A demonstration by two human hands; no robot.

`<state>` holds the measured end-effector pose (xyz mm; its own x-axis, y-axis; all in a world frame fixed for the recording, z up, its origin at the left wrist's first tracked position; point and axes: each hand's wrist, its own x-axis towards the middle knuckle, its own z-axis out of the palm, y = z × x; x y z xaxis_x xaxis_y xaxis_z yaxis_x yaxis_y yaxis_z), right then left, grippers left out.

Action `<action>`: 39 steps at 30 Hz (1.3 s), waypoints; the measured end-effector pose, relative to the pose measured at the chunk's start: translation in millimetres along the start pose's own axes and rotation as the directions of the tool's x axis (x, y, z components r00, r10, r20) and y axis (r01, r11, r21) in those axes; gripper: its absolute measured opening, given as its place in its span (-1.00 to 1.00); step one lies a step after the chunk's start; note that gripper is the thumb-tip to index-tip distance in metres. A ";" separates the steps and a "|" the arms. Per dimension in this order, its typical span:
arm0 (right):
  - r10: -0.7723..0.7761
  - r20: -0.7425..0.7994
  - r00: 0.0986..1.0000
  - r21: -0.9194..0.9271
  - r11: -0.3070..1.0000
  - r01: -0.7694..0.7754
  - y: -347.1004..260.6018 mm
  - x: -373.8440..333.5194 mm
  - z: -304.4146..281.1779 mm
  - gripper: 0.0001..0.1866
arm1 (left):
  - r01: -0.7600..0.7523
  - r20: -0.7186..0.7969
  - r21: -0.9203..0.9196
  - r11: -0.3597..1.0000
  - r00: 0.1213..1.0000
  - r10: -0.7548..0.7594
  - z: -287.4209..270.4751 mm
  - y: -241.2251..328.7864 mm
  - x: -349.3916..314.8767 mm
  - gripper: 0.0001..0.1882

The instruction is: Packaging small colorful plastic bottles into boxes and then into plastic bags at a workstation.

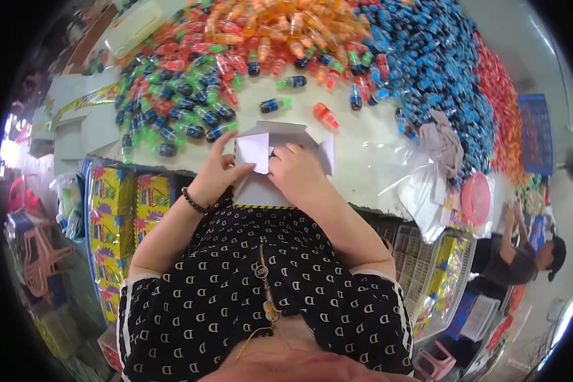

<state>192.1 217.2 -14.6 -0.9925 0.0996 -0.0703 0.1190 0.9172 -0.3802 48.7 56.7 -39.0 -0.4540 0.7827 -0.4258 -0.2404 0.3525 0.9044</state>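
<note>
Surface (366,149) strewn with small coloured bottles (436,73), open box (253,151) at centre frame.
Left hand (219,173) spread wide at the box; right hand (296,169) inside it, grip unclear. Yellow packs (111,237) at left; person (519,264) far right.

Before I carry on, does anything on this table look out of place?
A crumpled, pale cloth lies against the blue bottles at the right; it looks odd beside all those bottles. The open box shows no obvious damage.
</note>
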 end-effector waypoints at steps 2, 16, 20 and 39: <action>-0.222 -0.445 0.868 0.120 0.945 0.303 -10.4 -19.9 -21.2 -0.70 | -0.066 -0.106 -0.077 0.995 0.993 0.057 -0.8 -10.8 5.8 -0.16; 0.313 -0.511 0.801 0.619 0.780 0.090 53.9 -41.2 29.0 -0.09 | -0.162 -0.032 0.101 0.982 0.986 0.166 22.7 -8.4 11.5 -0.21; 0.181 -0.456 0.871 0.356 0.934 -0.008 35.4 -36.1 16.9 -0.16 | -0.216 -0.083 0.316 0.924 0.964 0.254 17.1 -23.6 19.9 -0.23; -0.108 -0.235 0.966 0.219 0.962 0.161 32.4 -34.4 2.5 -0.12 | -0.202 -0.025 -0.129 0.971 0.979 0.201 29.8 3.1 -24.4 -0.22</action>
<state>230.1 242.6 -26.8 -0.9778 0.0882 0.1902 -0.0392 0.8145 -0.5788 84.6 54.0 -25.0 -0.5144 0.8244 -0.2360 -0.2520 0.1177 0.9605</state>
